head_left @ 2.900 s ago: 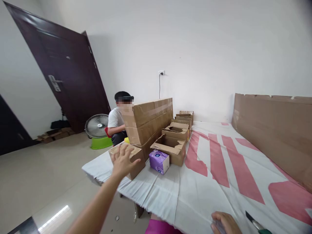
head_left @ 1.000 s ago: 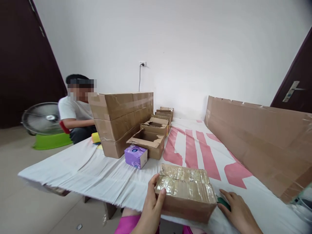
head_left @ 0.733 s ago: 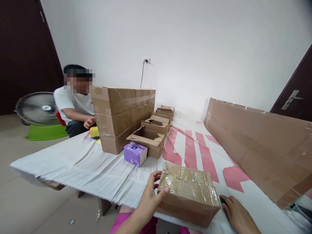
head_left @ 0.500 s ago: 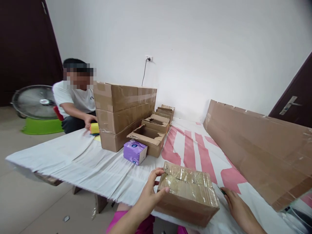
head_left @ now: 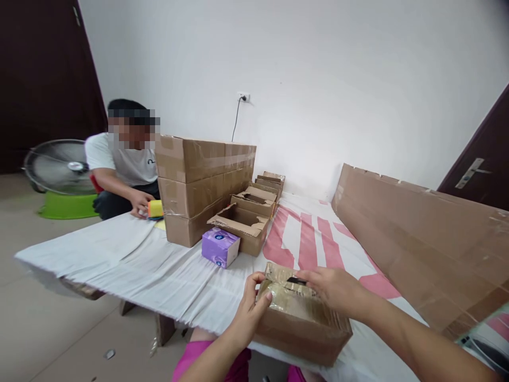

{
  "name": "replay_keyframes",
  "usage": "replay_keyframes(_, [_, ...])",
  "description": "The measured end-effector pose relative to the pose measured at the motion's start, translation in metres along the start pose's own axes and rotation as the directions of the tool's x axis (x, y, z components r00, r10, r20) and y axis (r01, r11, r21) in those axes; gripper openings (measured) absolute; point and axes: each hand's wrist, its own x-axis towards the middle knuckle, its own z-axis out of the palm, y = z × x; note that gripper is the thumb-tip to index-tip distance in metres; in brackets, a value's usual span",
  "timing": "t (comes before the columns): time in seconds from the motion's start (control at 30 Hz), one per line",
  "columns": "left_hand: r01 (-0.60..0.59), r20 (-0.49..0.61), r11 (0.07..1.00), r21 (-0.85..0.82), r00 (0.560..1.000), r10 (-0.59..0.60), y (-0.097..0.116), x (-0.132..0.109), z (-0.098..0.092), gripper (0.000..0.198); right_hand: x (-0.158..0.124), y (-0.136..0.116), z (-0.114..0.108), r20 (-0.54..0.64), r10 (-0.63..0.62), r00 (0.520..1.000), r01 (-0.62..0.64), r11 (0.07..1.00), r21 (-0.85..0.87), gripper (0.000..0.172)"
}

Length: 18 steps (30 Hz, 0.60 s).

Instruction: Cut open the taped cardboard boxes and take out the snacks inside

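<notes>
A taped cardboard box (head_left: 302, 331) stands at the table's near edge, in front of me. My left hand (head_left: 252, 302) grips its left end, thumb on the top and fingers round the far corner. Over the box top, my right hand (head_left: 332, 289) is closed on a slim dark box cutter (head_left: 296, 280), which lies at the taped seam. Most of the cutter's handle is hidden by my fingers. Beyond the box is a purple tissue pack (head_left: 220, 248).
Stacked cardboard boxes (head_left: 202, 193) and a row of opened boxes (head_left: 248, 231) run toward the wall. A large cardboard sheet (head_left: 421, 239) leans at right. Across the table, a person's hand (head_left: 140, 204) touches a yellow-orange item (head_left: 156, 209). White cloth (head_left: 131, 265) covers the table.
My right hand has moved left from beside the box onto its top, bringing the box cutter to the seam. My left hand keeps its hold. The other person's hand has shifted slightly.
</notes>
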Motion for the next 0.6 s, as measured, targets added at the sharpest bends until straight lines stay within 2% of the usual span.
replay_keyframes(0.1, [-0.004,-0.008,0.999,0.035,1.000,0.004,-0.001,-0.001,0.000,0.037,0.025,-0.018,-0.004,0.086,-0.064,0.994,0.076,0.987,-0.140,0.030])
replay_keyframes(0.23, [-0.016,-0.038,0.999,0.033,0.999,0.017,-0.002,0.000,0.000,0.037,0.043,-0.031,-0.007,0.149,-0.112,0.982,0.143,0.964,-0.224,0.024])
replay_keyframes(0.33, [-0.051,-0.069,0.998,0.043,0.996,0.054,-0.005,0.000,0.001,0.035,0.047,-0.037,-0.009,0.201,-0.100,0.974,0.156,0.946,-0.283,0.019])
replay_keyframes(0.47, [-0.056,-0.083,0.998,0.036,0.995,0.059,-0.009,0.001,0.002,0.036,0.045,-0.045,-0.011,0.321,-0.075,0.944,0.192,0.918,-0.348,0.024])
replay_keyframes(0.6, [-0.043,-0.089,0.998,0.055,0.995,0.047,-0.012,0.001,0.002,0.037,0.035,-0.044,-0.018,0.340,-0.042,0.940,0.172,0.916,-0.363,0.021])
